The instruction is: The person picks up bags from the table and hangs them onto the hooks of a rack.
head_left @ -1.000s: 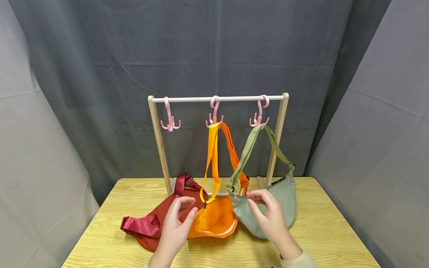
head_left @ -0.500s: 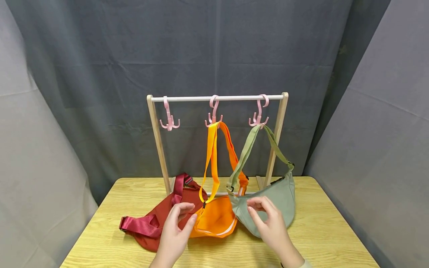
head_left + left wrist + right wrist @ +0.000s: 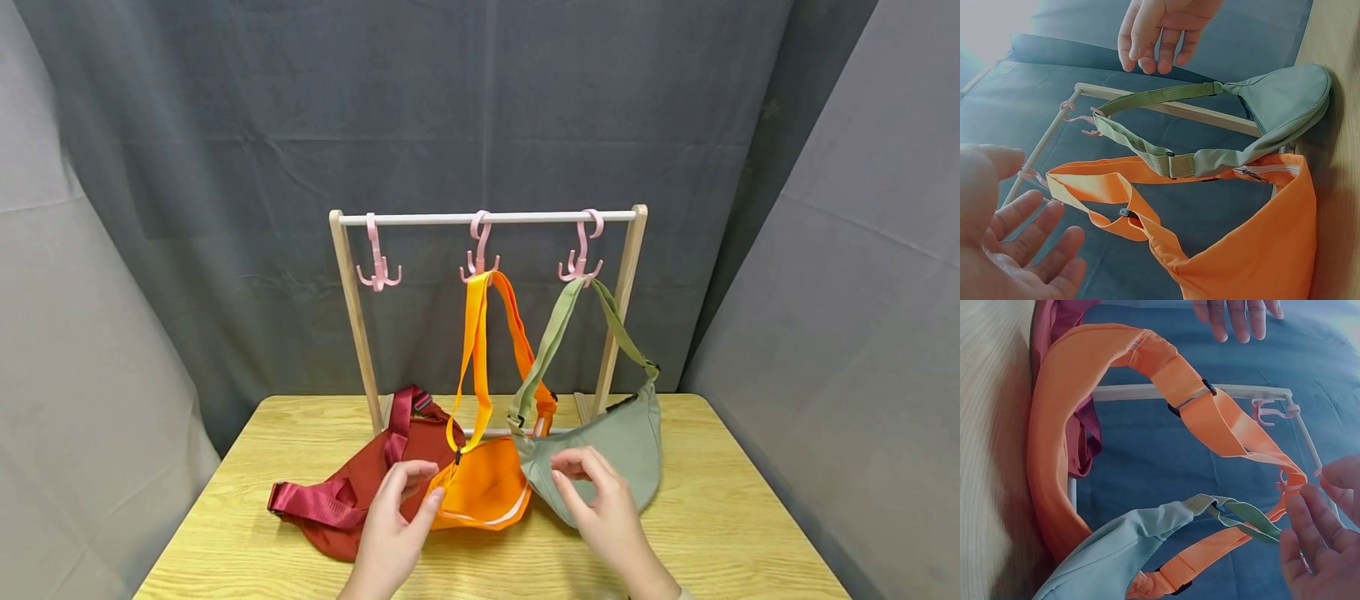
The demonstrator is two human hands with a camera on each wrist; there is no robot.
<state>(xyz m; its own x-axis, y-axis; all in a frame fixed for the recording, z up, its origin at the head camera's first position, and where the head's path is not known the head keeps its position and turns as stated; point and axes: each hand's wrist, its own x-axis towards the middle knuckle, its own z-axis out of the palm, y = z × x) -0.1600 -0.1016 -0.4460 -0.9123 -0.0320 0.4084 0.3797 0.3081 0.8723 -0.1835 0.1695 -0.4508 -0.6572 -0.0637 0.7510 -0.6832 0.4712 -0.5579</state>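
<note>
In the head view my left hand (image 3: 395, 523) hovers in front of the red bag (image 3: 375, 475) and the orange bag (image 3: 483, 483), thumb and fingers apart and holding nothing. My right hand (image 3: 603, 512) hovers before the grey-green bag (image 3: 633, 446), fingers relaxed, with a gap to the thumb. The orange strap (image 3: 474, 333) loops over the middle pink hook (image 3: 480, 250). A green strap (image 3: 557, 333) hangs from the right pink hook (image 3: 581, 250). On the table the red bag lies slumped, its strap (image 3: 318, 504) loose. Both wrist views show the fingers spread, touching no bag.
A small rack with a white rail (image 3: 427, 220) and wooden posts (image 3: 355, 325) stands at the back of the wooden table (image 3: 720, 533). The left pink hook (image 3: 378, 258) bears no bag. Dark grey cloth (image 3: 300, 125) hangs behind, with paler cloth panels at both sides.
</note>
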